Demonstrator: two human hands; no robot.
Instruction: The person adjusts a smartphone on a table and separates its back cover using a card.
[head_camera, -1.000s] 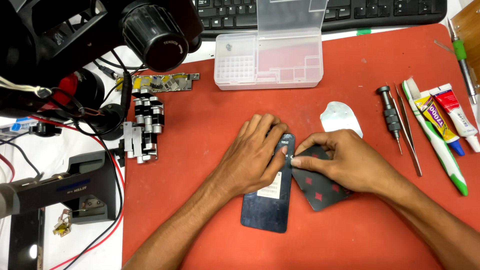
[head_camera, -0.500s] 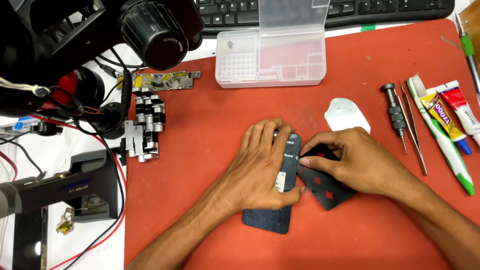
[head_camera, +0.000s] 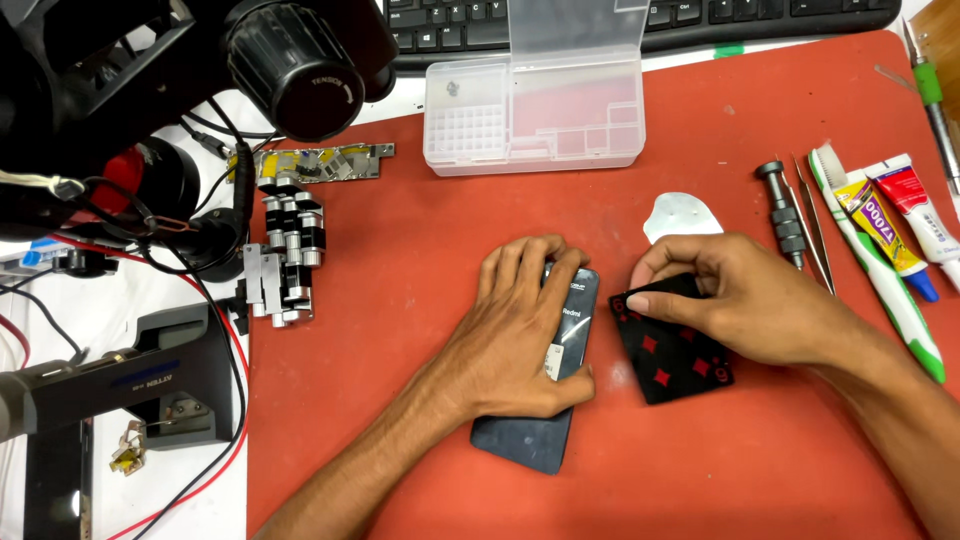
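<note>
A dark smartphone (head_camera: 575, 325) lies back up on the red mat (head_camera: 420, 250), angled a little. My left hand (head_camera: 515, 325) presses flat on it, fingers spread over its top half. A thin black playing card with red diamonds (head_camera: 672, 355) lies just right of the phone. My right hand (head_camera: 745, 295) pinches the card's upper left corner between thumb and fingers. Card and phone are slightly apart.
A clear plastic parts box (head_camera: 535, 110) stands at the back, a keyboard (head_camera: 640, 20) behind it. A white triangular pick (head_camera: 682, 215), screwdriver (head_camera: 782, 215), tweezers (head_camera: 818, 235), toothbrush (head_camera: 880, 270) and glue tubes (head_camera: 900, 225) lie on the right. A microscope (head_camera: 200, 60), metal clamp (head_camera: 285, 260) and cables (head_camera: 180, 260) crowd the left.
My right hand has drawn the card to the right, away from the phone's edge. My left hand stays pressed on the phone.
</note>
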